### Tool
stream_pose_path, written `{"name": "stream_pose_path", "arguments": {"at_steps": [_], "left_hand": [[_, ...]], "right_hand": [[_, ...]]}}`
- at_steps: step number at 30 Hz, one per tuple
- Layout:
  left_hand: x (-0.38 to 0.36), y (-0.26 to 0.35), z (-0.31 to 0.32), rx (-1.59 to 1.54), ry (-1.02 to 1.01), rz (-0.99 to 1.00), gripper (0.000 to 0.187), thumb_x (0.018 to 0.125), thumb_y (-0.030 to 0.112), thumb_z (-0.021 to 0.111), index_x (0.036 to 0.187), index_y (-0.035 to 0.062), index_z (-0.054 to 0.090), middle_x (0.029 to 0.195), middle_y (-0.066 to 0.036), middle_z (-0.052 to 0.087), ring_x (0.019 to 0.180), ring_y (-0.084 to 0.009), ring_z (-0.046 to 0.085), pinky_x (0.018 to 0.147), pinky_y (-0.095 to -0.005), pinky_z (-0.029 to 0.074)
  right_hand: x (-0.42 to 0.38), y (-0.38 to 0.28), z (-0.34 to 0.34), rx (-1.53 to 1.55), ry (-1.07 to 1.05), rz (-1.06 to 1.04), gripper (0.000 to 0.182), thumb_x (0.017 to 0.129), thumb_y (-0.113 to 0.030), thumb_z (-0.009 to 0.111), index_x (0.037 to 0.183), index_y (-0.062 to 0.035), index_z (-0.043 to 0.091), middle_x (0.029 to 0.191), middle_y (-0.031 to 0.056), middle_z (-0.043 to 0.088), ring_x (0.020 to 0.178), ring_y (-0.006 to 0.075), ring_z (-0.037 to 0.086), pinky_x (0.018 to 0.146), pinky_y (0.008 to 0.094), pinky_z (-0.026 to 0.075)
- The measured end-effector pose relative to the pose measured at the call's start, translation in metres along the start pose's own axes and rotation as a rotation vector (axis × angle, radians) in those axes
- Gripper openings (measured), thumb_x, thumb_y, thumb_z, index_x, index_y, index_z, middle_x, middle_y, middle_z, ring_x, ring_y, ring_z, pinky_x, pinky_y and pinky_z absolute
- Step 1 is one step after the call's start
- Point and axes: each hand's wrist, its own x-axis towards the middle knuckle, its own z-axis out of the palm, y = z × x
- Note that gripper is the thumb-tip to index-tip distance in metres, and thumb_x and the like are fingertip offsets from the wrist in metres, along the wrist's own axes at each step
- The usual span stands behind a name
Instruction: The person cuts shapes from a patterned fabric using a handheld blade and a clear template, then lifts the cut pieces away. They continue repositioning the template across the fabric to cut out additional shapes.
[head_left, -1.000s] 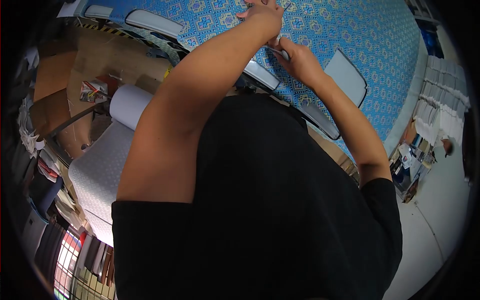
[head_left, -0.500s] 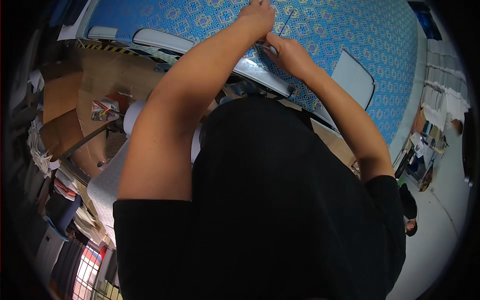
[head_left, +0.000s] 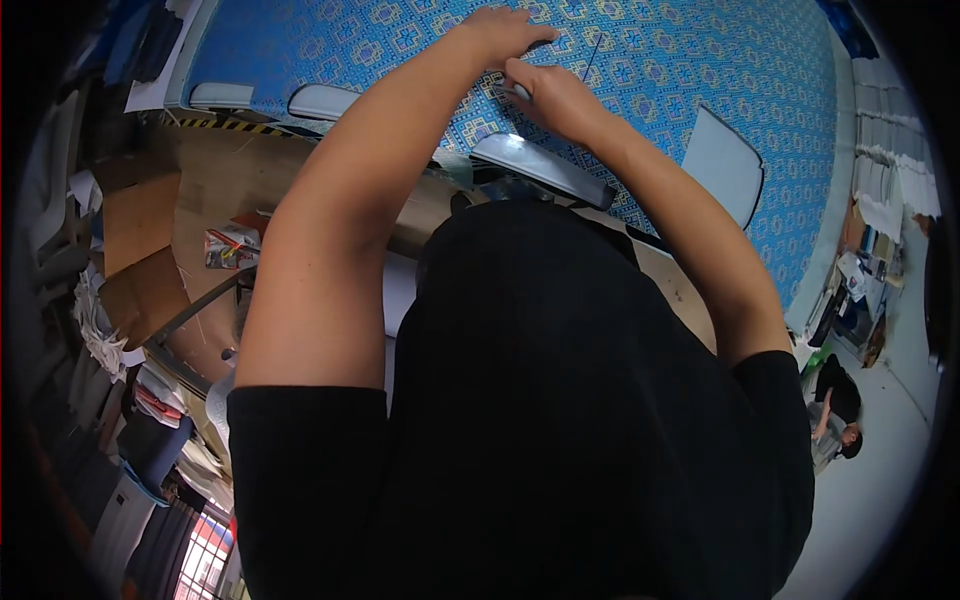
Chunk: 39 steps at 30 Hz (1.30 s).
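Blue fabric (head_left: 640, 45) with a yellow and white diamond pattern covers the table in front of me. My left hand (head_left: 500, 36) rests on it at the top of the view, fingers stretched out and apart. Just below and to the right, my right hand (head_left: 556, 98) is closed around a small silver-grey tool (head_left: 520, 91); most of the tool is hidden by the fingers, and I cannot tell its kind. A thin dark line (head_left: 593, 58) crosses the fabric beyond the right hand.
A glossy grey panel (head_left: 545, 165) lies along the near table edge. A pale flat panel (head_left: 715, 160) is on the fabric at right. Open cardboard boxes (head_left: 140, 230) stand on the floor at left. Another person (head_left: 838, 395) is at far right, near stacked white material (head_left: 880, 130).
My left hand has moved slightly left and its fingers have spread over the fabric. The right hand has shifted a little left with the tool. The camera view has shifted slightly.
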Motion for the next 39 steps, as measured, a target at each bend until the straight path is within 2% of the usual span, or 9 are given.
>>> {"name": "stream_pose_path", "arguments": {"at_steps": [7,13,17,18,21,24,29,35,39], "left_hand": [[-0.012,-0.006,-0.008,0.025,0.005,0.043,0.108,0.073,0.057,0.086,0.159,0.0150,0.037,0.156,-0.020,0.045,0.150,-0.0402,0.035,0.115,-0.0552,0.042],[-0.047,0.002,0.010,-0.171,0.231,-0.081,0.101,0.073,0.062,0.084,0.155,0.0164,0.047,0.141,-0.018,0.054,0.138,-0.0383,0.045,0.112,-0.0521,0.037],[-0.062,0.021,-0.006,-0.373,0.077,0.007,0.075,0.081,0.063,0.077,0.143,0.0232,0.063,0.139,-0.018,0.050,0.134,-0.0365,0.040,0.113,-0.0513,0.031],[-0.060,0.025,-0.008,-0.358,0.081,0.017,0.075,0.081,0.063,0.077,0.143,0.0232,0.063,0.139,-0.018,0.050,0.134,-0.0365,0.040,0.113,-0.0513,0.031],[-0.045,0.034,0.001,-0.343,0.269,0.002,0.052,0.097,0.042,0.069,0.144,0.0207,0.062,0.138,-0.016,0.050,0.130,-0.0357,0.043,0.112,-0.0492,0.034],[-0.023,0.029,0.000,-0.285,0.378,-0.034,0.053,0.096,0.042,0.070,0.144,0.0206,0.061,0.143,-0.017,0.049,0.132,-0.0366,0.043,0.112,-0.0514,0.034],[0.000,0.021,-0.017,-0.310,0.325,-0.066,0.050,0.093,0.039,0.073,0.137,0.0173,0.064,0.136,-0.016,0.053,0.128,-0.0367,0.046,0.109,-0.0495,0.038],[0.014,0.021,-0.018,-0.342,0.394,0.014,0.051,0.079,0.027,0.084,0.123,0.0080,0.067,0.115,-0.018,0.059,0.111,-0.0398,0.055,0.094,-0.0487,0.047],[0.022,0.019,-0.023,-0.248,0.368,0.055,0.047,0.079,0.024,0.085,0.116,0.0034,0.064,0.110,-0.020,0.061,0.105,-0.0411,0.058,0.090,-0.0495,0.048]], "right_hand": [[-0.008,0.006,0.009,0.094,0.097,0.000,0.025,0.092,-0.014,0.075,0.110,-0.0076,0.059,0.100,0.0166,0.074,0.088,0.0398,0.072,0.072,0.0467,0.056],[-0.098,0.012,0.002,0.221,0.439,0.295,0.023,0.095,-0.010,0.075,0.117,-0.0088,0.070,0.095,0.0109,0.075,0.085,0.0205,0.073,0.074,0.0318,0.056],[-0.146,0.032,0.006,0.091,0.589,0.439,0.032,0.095,-0.009,0.072,0.125,-0.0072,0.065,0.122,0.0167,0.070,0.107,0.0351,0.070,0.089,0.0391,0.056],[-0.153,0.034,0.005,0.139,0.534,0.480,0.034,0.096,-0.009,0.070,0.128,-0.0054,0.062,0.133,0.0196,0.064,0.123,0.0384,0.063,0.104,0.0428,0.050],[-0.162,0.036,0.001,-0.032,0.506,0.499,0.035,0.097,-0.010,0.068,0.130,-0.0051,0.059,0.136,0.0218,0.062,0.134,0.0408,0.054,0.117,0.0495,0.039],[-0.166,0.052,-0.003,-0.016,0.516,0.588,0.036,0.098,-0.009,0.066,0.133,-0.0054,0.057,0.138,0.0223,0.061,0.141,0.0411,0.048,0.122,0.0555,0.029],[-0.172,0.098,-0.017,-0.111,0.658,0.700,0.036,0.099,-0.008,0.063,0.134,-0.0055,0.056,0.139,0.0226,0.060,0.139,0.0418,0.049,0.121,0.0569,0.030],[-0.186,0.145,-0.037,-0.163,0.851,0.734,0.037,0.094,-0.007,0.066,0.130,-0.0064,0.057,0.119,0.0212,0.063,0.107,0.0429,0.060,0.096,0.0474,0.050],[-0.180,0.152,-0.056,-0.080,0.767,0.932,0.038,0.099,-0.013,0.064,0.135,-0.0089,0.055,0.141,0.0194,0.058,0.146,0.0384,0.043,0.122,0.0553,0.028]]}}
